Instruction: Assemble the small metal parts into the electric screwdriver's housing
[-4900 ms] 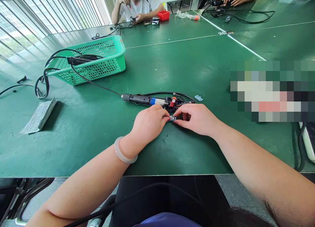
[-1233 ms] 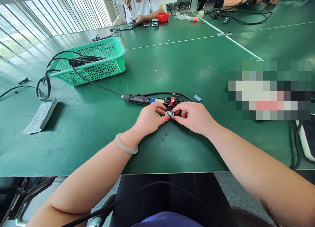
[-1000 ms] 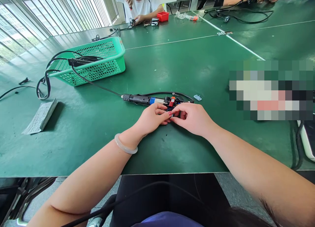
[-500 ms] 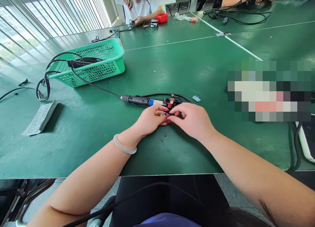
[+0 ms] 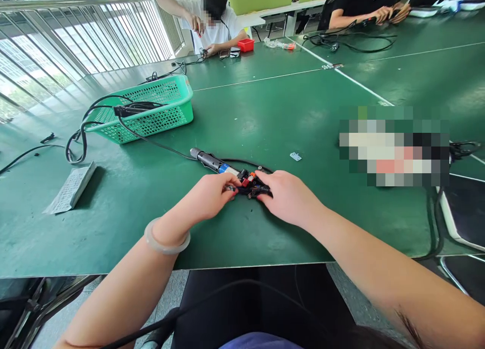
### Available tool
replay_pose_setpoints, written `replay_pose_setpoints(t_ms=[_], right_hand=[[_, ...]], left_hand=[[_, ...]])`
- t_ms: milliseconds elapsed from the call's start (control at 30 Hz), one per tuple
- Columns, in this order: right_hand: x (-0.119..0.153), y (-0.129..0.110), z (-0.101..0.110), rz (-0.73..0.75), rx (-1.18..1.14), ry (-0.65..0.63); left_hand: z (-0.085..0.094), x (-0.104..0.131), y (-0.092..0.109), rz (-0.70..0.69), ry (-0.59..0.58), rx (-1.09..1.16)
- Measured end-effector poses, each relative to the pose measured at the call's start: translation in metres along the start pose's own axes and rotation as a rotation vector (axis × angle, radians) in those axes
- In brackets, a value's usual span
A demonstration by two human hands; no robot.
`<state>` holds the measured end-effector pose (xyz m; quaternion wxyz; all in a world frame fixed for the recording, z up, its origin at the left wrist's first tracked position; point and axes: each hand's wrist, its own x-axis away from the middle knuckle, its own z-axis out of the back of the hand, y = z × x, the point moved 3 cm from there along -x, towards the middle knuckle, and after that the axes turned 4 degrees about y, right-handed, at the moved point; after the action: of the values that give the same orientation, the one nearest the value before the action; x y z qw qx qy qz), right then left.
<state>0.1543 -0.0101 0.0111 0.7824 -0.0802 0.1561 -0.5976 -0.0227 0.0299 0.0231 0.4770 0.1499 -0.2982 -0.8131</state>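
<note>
An opened-up electric screwdriver [image 5: 209, 160] lies slantwise on the green table, its black barrel pointing to the far left. Behind the barrel come a blue band, a silvery section and exposed red, orange and black parts with wires. My right hand [image 5: 290, 195] is closed around the wired rear end, thumb and fingers on either side. Beside the near edge of the tool, my left hand [image 5: 208, 195] is pinched, with a small silvery part [image 5: 230, 188] showing at the fingertips; its kind is too small to tell. A black cable runs behind the tool.
A green basket [image 5: 182, 106] holding black cables stands at the left back. Nearer lies a folded printed paper [image 5: 71, 187]. A small pale label [image 5: 295, 157] lies beyond my right hand. A blurred-out patch covers things on the right. Two people work across the table.
My left hand has drawn back left from my right hand. The right hand has gone from pinching near the left fingertips to gripping the screwdriver's rear. The tool has turned to slant; the view has shifted.
</note>
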Motion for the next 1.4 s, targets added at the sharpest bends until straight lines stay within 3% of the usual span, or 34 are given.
replay_pose_setpoints(t_ms=[67,200,467,700,900,1167,1400], right_hand=[[0.004,-0.018,-0.001,0.071,-0.031,-0.018],[0.004,-0.055,-0.009,0.129,-0.043,-0.041],[-0.009,-0.122,-0.032,0.264,-0.134,-0.008],[-0.012,-0.163,-0.058,0.362,-0.249,-0.035],[-0.014,-0.166,-0.064,0.372,-0.312,-0.005],[-0.015,-0.159,-0.065,0.349,-0.363,0.000],[-0.014,-0.160,-0.067,0.337,-0.353,-0.010]], left_hand=[[0.009,0.016,-0.002,-0.043,-0.001,-0.231],[0.021,0.054,-0.020,-0.107,-0.036,-0.473],[0.049,0.118,-0.074,-0.172,0.086,-0.590],[0.069,0.154,-0.098,-0.146,0.137,-0.682],[0.072,0.162,-0.110,-0.219,0.156,-0.711],[0.079,0.160,-0.112,-0.276,0.085,-0.729],[0.085,0.160,-0.116,-0.383,0.103,-0.756]])
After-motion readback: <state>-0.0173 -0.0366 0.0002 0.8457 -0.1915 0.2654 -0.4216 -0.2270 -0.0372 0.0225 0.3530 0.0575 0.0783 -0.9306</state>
